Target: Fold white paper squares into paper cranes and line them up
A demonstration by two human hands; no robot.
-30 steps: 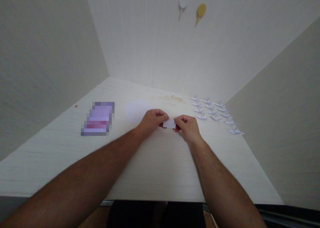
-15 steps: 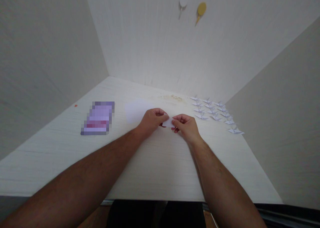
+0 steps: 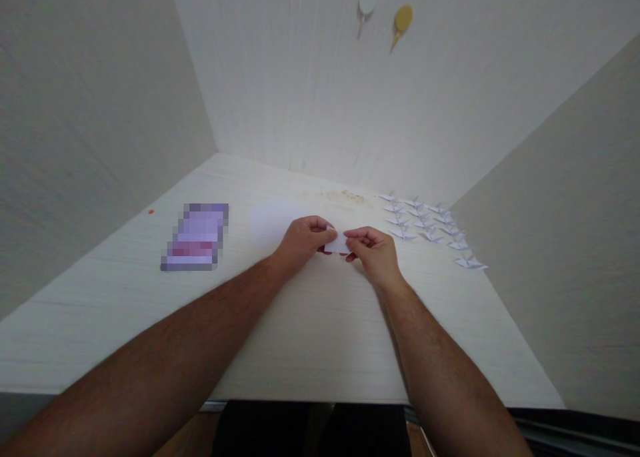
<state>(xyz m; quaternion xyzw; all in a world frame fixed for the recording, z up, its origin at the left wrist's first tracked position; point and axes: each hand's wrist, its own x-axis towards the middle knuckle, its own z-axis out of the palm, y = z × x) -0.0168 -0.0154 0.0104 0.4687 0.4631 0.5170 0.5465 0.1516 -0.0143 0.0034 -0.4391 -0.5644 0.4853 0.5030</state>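
A small white folded paper piece point(image 3: 338, 244) is pinched between both my hands just above the pale table point(image 3: 310, 337). My left hand point(image 3: 303, 239) grips its left end with curled fingers. My right hand point(image 3: 373, 251) grips its right end, thumb and fingers pressed together. Just behind my left hand lies a stack of white paper sheets point(image 3: 270, 220). Several small folded paper figures point(image 3: 425, 225) stand in rows at the right back of the table, a short way past my right hand.
A blurred purple flat object point(image 3: 197, 237) lies on the table at the left. A tiny red speck point(image 3: 151, 211) sits near the left wall. A white hook point(image 3: 366, 3) and a yellow hook point(image 3: 402, 21) hang on the back wall. Walls close in three sides.
My hands have come slightly closer together on the paper piece, so less of it shows. Everything else on the table is where it was.
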